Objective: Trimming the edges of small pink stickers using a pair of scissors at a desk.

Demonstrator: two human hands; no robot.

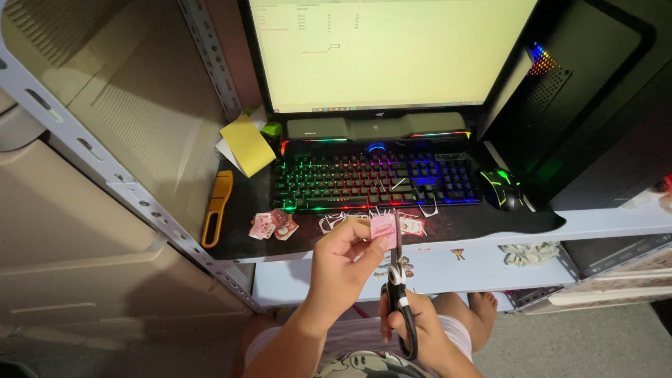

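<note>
Scissors nearest me, right hand gripping the handles, blades on a pink paper piece pinched by my left hand. Cut pink pieces already on table before keyboard; this one I judge unfinished.

The left hand is raised at about 11 o'clock of the right hand, thumb and fingers pinched together, forearm slanting down toward 7 o'clock. The right hand sits lower, fingers curled closed, blades pointing to 12 o'clock.
</note>
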